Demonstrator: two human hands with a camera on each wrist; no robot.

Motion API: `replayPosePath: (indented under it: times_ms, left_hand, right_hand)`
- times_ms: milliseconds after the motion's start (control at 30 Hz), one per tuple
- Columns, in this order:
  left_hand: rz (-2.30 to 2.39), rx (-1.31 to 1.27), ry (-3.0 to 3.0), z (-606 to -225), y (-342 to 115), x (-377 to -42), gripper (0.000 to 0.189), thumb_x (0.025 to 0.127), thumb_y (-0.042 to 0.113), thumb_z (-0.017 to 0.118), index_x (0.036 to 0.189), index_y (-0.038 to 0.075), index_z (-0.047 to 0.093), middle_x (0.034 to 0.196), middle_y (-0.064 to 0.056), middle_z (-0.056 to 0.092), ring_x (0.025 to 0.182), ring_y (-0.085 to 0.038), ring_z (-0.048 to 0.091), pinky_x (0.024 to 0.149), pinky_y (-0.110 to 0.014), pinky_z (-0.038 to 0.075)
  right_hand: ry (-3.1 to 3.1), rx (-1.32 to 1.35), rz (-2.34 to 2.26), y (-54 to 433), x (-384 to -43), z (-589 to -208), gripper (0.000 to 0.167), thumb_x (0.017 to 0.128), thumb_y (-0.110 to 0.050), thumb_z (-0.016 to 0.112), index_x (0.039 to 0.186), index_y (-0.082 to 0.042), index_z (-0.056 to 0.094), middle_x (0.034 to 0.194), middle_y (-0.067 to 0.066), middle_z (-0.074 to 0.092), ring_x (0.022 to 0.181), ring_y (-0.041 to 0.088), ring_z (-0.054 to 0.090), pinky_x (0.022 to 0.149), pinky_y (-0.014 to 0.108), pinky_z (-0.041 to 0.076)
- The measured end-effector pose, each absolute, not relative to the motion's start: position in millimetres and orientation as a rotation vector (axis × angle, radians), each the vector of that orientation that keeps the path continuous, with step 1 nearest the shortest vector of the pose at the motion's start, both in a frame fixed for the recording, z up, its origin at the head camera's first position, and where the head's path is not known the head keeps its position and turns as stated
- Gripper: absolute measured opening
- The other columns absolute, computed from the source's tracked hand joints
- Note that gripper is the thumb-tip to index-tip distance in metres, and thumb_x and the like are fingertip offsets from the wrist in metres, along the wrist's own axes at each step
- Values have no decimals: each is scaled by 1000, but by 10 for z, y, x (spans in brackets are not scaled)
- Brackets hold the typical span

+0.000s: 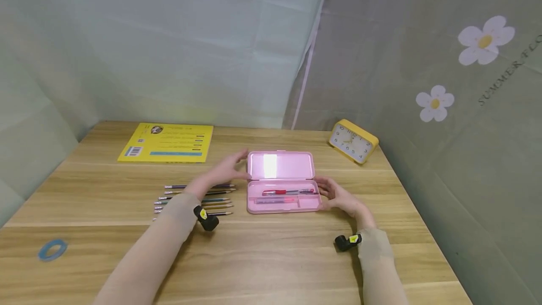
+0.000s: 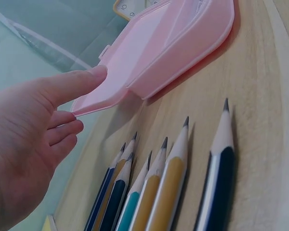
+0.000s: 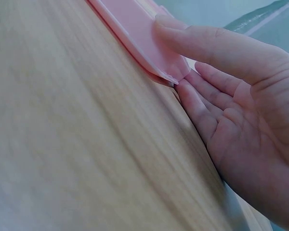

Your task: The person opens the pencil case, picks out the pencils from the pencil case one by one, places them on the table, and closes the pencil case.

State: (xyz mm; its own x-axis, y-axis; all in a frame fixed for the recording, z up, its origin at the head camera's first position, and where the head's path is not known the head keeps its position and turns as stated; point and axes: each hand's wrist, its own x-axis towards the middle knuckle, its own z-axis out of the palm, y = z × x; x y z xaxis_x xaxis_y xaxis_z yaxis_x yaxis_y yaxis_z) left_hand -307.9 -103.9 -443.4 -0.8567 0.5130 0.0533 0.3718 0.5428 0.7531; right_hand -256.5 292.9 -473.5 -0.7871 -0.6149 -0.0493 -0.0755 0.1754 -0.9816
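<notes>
A pink pencil case (image 1: 282,208) lies with its lid (image 1: 292,166) folded back on the wooden table. Inside its tray are a red pen (image 1: 277,192) and a clear, pinkish pen-like item (image 1: 275,200). At the lid's left edge, my left hand (image 1: 224,169) grips with the thumb over the lid and fingers behind it; some fingertips are hidden. My right hand (image 1: 340,197) holds the tray's right end, its thumb (image 3: 183,36) on the side and fingers around the corner. Several pencils (image 2: 168,192) lie in a row beneath the left wrist, tips pointing right.
A yellow book (image 1: 178,140) lies at the back left. At the back right stands a yellow alarm clock (image 1: 351,142). A blue ring (image 1: 52,250), perhaps tape, sits near the front left. Curtains (image 1: 211,60) hang behind and beside the table (image 1: 271,267).
</notes>
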Motion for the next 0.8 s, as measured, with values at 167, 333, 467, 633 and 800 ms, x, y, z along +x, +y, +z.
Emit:
replayPosePath:
  times_ms: [167, 333, 467, 633, 800]
  left_hand:
    - [1255, 732, 2606, -4393, -1018, -3073, 93, 83, 22, 77, 152, -6, 21, 154, -24, 32, 140, -45, 33, 116, -56, 27]
    - [1329, 712, 2601, -4352, -1000, -3072, 87, 85, 18, 75, 151, -6, 23, 152, -25, 36, 138, -46, 36, 114, -55, 31]
    - [1378, 711, 2586, -4329, -993, -3057, 83, 86, 15, 74, 150, -7, 25, 151, -26, 38, 137, -46, 37, 114, -54, 32]
    - [1391, 734, 2611, -4295, -987, -3027, 81, 86, 14, 73, 149, -6, 28, 150, -26, 39, 138, -45, 37, 115, -54, 31]
    - [1398, 773, 2666, -4227, -977, -2965, 80, 85, 13, 74, 149, -5, 30, 147, -25, 44, 136, -44, 40, 115, -54, 31]
  right_hand:
    - [2009, -596, -1659, 2899, -2559, -4700, 91, 78, 6, 71, 149, 9, 14, 157, 31, 14, 144, 50, 17, 105, 15, 39]
    - [1992, -593, -1682, 2894, -2570, -4701, 92, 77, 9, 70, 149, 9, 14, 157, 30, 14, 145, 49, 16, 104, 14, 39]
    - [1991, -599, -1682, 2894, -2571, -4700, 94, 76, 9, 71, 149, 9, 12, 157, 31, 13, 145, 49, 15, 104, 13, 39]
    - [1998, -595, -1667, 2893, -2562, -4694, 95, 77, 8, 71, 150, 9, 10, 158, 31, 11, 145, 50, 14, 104, 12, 38]
    - [2006, -584, -1671, 2887, -2557, -4690, 94, 77, 7, 72, 149, 10, 12, 157, 32, 13, 144, 50, 16, 105, 14, 38]
